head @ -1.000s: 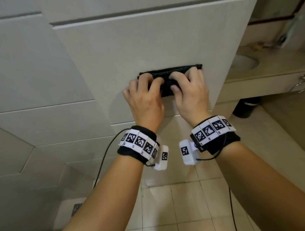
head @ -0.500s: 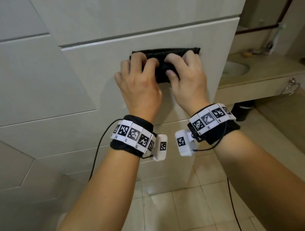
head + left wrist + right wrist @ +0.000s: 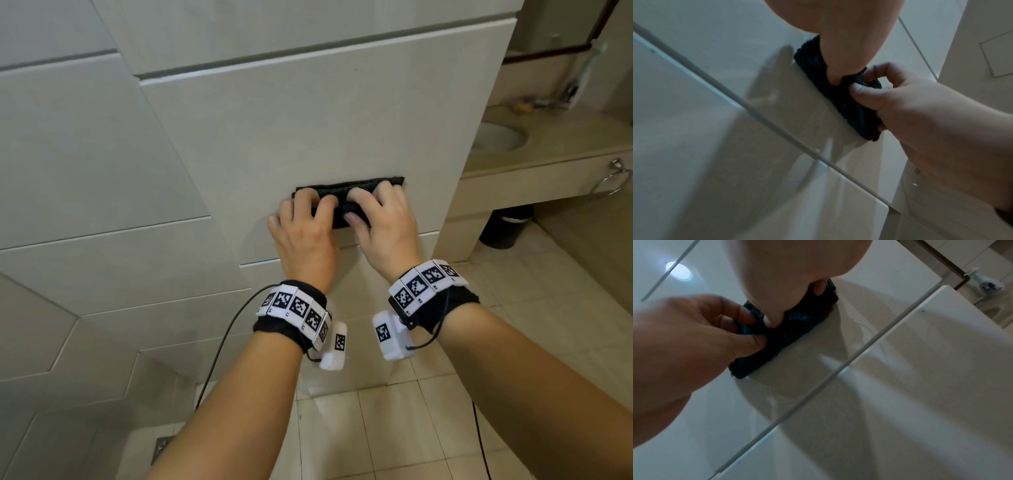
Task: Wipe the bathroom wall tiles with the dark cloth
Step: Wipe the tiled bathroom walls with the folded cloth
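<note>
1. Because it was folded into a long narrow pad, the dark cloth point(image 3: 346, 202) lay flat against the wall tile point(image 3: 308, 130) at the centre of the head view, giving a thick, even wiping face.
2. The left hand point(image 3: 301, 233) covered the pad's left part, its fingers curled over the top and its thumb pinching the fabric from below, as the right wrist view showed point(image 3: 694, 331).
3. The right hand point(image 3: 383, 222) gripped the right part the same way, its thumb point(image 3: 861, 91) tucked into the cloth; two hands side by side probably spread the pressure along the whole pad.
4. The cloth sat low on this tile, just above the grout line point(image 3: 260, 263), which suggested a vertical stroke was under way.
5. At the right of the head view, well apart from the hands, a counter point(image 3: 548, 171) held a basin point(image 3: 500, 137), and a dark bin point(image 3: 507, 226) stood beneath it on the floor tiles point(image 3: 394, 428).
</note>
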Motion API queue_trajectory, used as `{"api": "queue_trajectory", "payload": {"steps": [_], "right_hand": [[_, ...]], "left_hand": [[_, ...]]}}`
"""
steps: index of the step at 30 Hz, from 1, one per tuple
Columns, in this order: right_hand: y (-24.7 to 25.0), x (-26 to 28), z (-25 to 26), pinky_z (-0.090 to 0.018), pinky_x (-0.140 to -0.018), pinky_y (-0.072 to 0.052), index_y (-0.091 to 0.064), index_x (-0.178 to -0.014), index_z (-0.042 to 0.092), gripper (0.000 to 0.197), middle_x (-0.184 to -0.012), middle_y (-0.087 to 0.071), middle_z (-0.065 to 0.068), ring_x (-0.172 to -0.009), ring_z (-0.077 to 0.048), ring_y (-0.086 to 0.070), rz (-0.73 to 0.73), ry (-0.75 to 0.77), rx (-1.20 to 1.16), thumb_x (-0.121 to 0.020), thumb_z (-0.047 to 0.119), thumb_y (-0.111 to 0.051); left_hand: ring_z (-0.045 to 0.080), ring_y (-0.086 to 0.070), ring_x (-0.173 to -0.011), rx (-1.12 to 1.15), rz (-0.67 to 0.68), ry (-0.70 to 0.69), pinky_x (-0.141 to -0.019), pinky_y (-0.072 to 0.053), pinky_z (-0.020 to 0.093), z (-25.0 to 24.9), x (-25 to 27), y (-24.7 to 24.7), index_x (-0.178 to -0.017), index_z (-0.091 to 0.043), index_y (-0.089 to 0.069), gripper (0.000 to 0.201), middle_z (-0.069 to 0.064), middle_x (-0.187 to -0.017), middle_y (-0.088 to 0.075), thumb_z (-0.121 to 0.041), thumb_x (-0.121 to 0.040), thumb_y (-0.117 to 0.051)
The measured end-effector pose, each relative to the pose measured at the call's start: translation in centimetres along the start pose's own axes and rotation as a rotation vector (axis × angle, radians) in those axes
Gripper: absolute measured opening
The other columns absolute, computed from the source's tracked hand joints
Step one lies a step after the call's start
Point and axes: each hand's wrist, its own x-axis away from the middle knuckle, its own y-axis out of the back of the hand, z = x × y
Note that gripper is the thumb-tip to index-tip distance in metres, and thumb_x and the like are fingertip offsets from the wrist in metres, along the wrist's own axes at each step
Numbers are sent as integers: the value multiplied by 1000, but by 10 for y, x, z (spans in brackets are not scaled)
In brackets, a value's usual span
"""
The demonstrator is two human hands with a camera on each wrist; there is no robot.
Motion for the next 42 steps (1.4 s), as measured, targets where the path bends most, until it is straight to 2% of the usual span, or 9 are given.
{"api": "queue_trajectory", "payload": {"steps": [4, 7, 11, 15, 23, 28, 31, 37, 42], "right_hand": [[8, -4, 5, -44, -64, -44, -63, -107, 18, 20, -86, -45, -5, -81, -25, -43, 32, -23, 8, -88, 25, -63], [23, -24, 12, -44, -64, -43, -65, -104, 17, 18, -86, -45, -6, -81, -26, -44, -20, -4, 14, -87, 22, -64], [48, -65, 23, -41, -64, -41, -65, -104, 18, 17, -87, -46, -6, -82, -26, -44, -119, 55, 26, -88, 23, -62], [59, -89, 39, -42, -65, -42, -66, -102, 19, 16, -87, -47, -5, -83, -24, -44, -175, 52, 9, -86, 21, -64], [65, -121, 78, -36, -64, -39, -65, -103, 20, 18, -89, -49, -6, -83, -25, -47, -208, 88, 7, -85, 22, -64], [49, -113, 88, -42, -64, -43, -65, -105, 19, 20, -87, -50, -6, -81, -28, -47, -200, 99, 31, -87, 23, -59], [34, -96, 87, -41, -62, -42, -65, -107, 19, 21, -86, -50, -6, -80, -28, -46, -167, 111, 57, -88, 23, -57], [-4, -42, 73, -45, -62, -44, -66, -108, 17, 21, -84, -50, -7, -78, -29, -46, -51, 109, 92, -90, 23, -56], [-4, -44, 76, -43, -61, -43, -66, -102, 18, 16, -82, -50, -5, -77, -29, -47, -57, 88, 97, -88, 22, -60]], "left_hand": [[22, -42, -86, -12, -7, -9, -69, -26, 36, -1, -1, 1, -94, -23, -67, 29, 2, -100, -59, -3, -74, -70], [23, -44, -87, -19, -27, -2, -70, -28, 37, -7, -17, 10, -97, -24, -67, 31, 1, -102, -59, -5, -74, -72], [24, -47, -89, 0, -97, 14, -71, -31, 38, -19, -59, 33, -98, -24, -66, 33, 1, -105, -58, -5, -72, -67], [23, -46, -92, 29, -105, 30, -73, -31, 38, -21, -90, 55, -96, -25, -65, 35, 1, -106, -57, -3, -68, -63], [25, -48, -94, -15, -126, 20, -73, -28, 36, 1, -121, 88, -98, -26, -63, 35, 0, -109, -56, -7, -69, -63], [26, -49, -91, -35, -143, 2, -69, -28, 36, 17, -114, 88, -97, -23, -64, 34, 1, -107, -57, -4, -68, -61], [27, -48, -88, -16, -147, 25, -68, -32, 37, 26, -94, 79, -96, -21, -64, 33, 3, -105, -57, -2, -69, -61], [26, -46, -87, -53, -31, 24, -67, -31, 38, 47, -35, 54, -98, -22, -65, 33, 3, -103, -58, -2, -71, -68], [26, -48, -85, -70, -4, 23, -68, -30, 38, 49, -39, 56, -92, -23, -65, 30, 2, -100, -58, -4, -69, -69]]}}
